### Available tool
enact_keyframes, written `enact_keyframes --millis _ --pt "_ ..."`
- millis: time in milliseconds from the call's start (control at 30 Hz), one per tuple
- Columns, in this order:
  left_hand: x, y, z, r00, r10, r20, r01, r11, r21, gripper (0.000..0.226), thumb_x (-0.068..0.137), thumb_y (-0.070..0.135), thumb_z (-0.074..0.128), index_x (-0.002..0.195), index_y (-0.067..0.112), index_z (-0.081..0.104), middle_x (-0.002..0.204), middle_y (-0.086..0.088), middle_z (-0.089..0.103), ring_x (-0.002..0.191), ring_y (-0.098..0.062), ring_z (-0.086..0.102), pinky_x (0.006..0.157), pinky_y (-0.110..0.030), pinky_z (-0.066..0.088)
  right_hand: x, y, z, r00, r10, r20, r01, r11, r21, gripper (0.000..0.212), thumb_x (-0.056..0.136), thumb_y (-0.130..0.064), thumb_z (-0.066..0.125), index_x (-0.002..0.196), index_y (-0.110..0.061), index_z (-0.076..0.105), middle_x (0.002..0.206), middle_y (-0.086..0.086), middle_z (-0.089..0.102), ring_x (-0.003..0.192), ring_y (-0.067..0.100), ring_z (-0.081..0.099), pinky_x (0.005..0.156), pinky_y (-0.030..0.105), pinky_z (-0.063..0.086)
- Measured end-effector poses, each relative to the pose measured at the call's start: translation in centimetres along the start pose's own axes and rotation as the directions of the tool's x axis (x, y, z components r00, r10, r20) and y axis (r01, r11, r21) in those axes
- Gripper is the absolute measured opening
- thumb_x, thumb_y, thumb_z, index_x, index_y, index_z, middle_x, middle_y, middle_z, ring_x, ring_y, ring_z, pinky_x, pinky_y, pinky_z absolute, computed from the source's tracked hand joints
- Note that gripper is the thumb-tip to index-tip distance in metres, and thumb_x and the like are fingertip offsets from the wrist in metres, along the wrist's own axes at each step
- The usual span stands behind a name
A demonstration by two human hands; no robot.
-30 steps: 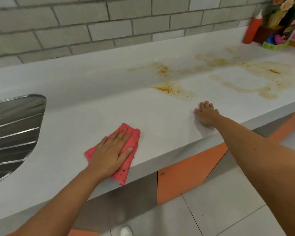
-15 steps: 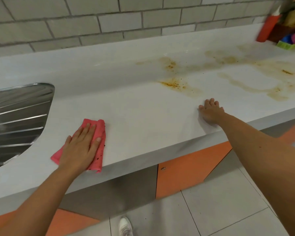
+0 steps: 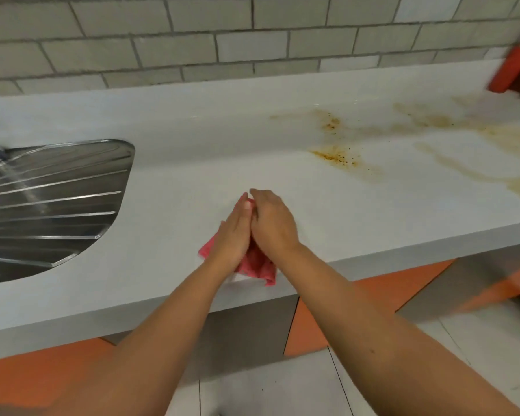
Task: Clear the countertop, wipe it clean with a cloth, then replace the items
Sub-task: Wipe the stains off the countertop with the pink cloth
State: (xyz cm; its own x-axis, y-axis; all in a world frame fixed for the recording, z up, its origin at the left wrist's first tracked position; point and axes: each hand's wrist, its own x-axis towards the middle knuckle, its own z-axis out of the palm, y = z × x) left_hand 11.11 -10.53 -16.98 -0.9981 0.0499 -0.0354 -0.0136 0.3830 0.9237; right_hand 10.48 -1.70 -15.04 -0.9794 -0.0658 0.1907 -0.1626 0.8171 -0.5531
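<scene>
Centrally, cloth (image 3: 258, 265): pressed between left hand (image 3: 231, 238) and right hand (image 3: 273, 226), fingers outstretched;
Countertop (image 3: 192, 163): marked by brown stains (image 3: 333, 154) rightward

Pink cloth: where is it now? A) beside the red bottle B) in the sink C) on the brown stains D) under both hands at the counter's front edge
D: the pink cloth shows beneath the left hand and right hand at the countertop front edge.

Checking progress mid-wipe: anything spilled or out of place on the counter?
Yes. Brown speckled stains smear the countertop right of the pink cloth, toward the red bottle. The cloth overhangs the front edge.
</scene>
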Motion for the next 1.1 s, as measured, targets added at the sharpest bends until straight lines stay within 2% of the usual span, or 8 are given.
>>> enact_keyframes --millis 67,167,267,500,600,833,933,1100 --pt "0.9 -0.6 -2.2 0.990 -0.022 -0.136 -0.007 0.977 -0.212 0.043 0.098 0.048 0.026 0.137 0.035 0.041 0.143 0.004 0.045 0.132 -0.013 0.041 0.115 -0.041 0.026 -1.2 -1.7 2.6 0.988 -0.037 0.151 0.056 0.991 -0.124 0.048 0.100 -0.028 0.028 0.145 -0.011 0.031 0.151 0.012 0.029 0.140 0.027 0.024 0.119 0.043 0.014" --pt "2.1 -1.7 -6.5 0.947 0.113 -0.302 -0.119 0.993 0.000 0.039 0.100 0.034 0.034 0.133 0.019 0.049 0.136 -0.004 0.051 0.126 -0.019 0.047 0.111 -0.035 0.032 -2.0 -0.9 3.7 0.953 -0.009 0.303 0.117 0.933 -0.341 0.060 0.100 -0.044 0.013 0.151 -0.015 0.000 0.159 0.007 -0.005 0.146 0.021 -0.011 0.112 0.039 -0.018" --pt "3.7 -3.7 -10.3 0.930 0.188 -0.317 -0.131 0.972 0.194 0.036 0.100 0.024 0.038 0.131 0.009 0.050 0.130 -0.008 0.051 0.121 -0.017 0.047 0.099 -0.015 0.029 -2.2 0.9 2.1 0.943 -0.011 0.334 0.145 0.913 -0.381 0.060 0.100 -0.047 0.012 0.150 -0.018 -0.004 0.159 0.002 -0.007 0.146 0.016 -0.013 0.112 0.037 -0.018" --pt "5.8 -6.1 -13.2 0.940 0.115 -0.322 -0.065 0.985 0.160 0.039 0.101 0.028 0.034 0.131 0.008 0.049 0.132 -0.009 0.050 0.124 -0.022 0.044 0.100 -0.020 0.027 0.6 4.2 -0.1 0.957 0.162 0.242 -0.072 0.938 -0.340 0.051 0.099 -0.033 0.027 0.147 -0.018 0.021 0.159 0.005 0.002 0.147 0.018 -0.002 0.118 0.042 -0.004" --pt "5.9 -6.3 -13.1 0.948 0.125 -0.292 -0.066 0.977 0.204 0.039 0.101 0.028 0.033 0.131 0.008 0.049 0.131 -0.009 0.050 0.123 -0.022 0.044 0.095 -0.017 0.025 2.2 1.3 2.6 0.954 0.266 0.139 -0.184 0.884 -0.429 0.062 0.098 -0.045 0.021 0.150 -0.012 0.013 0.159 0.009 0.001 0.147 0.023 -0.003 0.116 0.046 -0.005" --pt "6.3 -6.9 -13.6 0.950 0.133 -0.284 -0.090 0.983 0.158 0.038 0.101 0.027 0.032 0.128 0.008 0.051 0.129 -0.008 0.053 0.122 -0.021 0.046 0.096 -0.019 0.027 -2.7 -3.7 5.4 0.939 -0.115 0.325 0.229 0.912 -0.340 0.084 0.075 -0.054 -0.007 0.151 -0.020 0.007 0.157 -0.001 -0.006 0.145 0.013 -0.011 0.111 0.033 -0.018" --pt "6.2 -7.0 -13.7 0.954 0.100 -0.284 -0.085 0.994 0.066 0.037 0.101 0.029 0.033 0.126 0.011 0.053 0.126 -0.002 0.054 0.119 -0.016 0.047 0.096 -0.019 0.029 -2.2 0.7 2.7 0.976 0.042 0.213 0.055 0.901 -0.430 0.081 0.075 -0.057 -0.005 0.149 -0.032 0.013 0.154 0.001 -0.019 0.145 0.021 -0.014 0.112 0.038 -0.015" --pt "6.2 -6.8 -13.6 0.960 0.062 -0.273 -0.065 0.998 -0.001 0.035 0.101 0.031 0.033 0.121 0.012 0.055 0.119 0.001 0.055 0.106 -0.008 0.046 0.091 -0.018 0.029 2.8 2.0 2.8 0.909 0.416 0.023 -0.360 0.811 -0.462 0.054 0.099 -0.047 0.019 0.149 -0.028 0.016 0.157 0.020 -0.003 0.145 0.034 -0.006 0.118 0.048 0.000"
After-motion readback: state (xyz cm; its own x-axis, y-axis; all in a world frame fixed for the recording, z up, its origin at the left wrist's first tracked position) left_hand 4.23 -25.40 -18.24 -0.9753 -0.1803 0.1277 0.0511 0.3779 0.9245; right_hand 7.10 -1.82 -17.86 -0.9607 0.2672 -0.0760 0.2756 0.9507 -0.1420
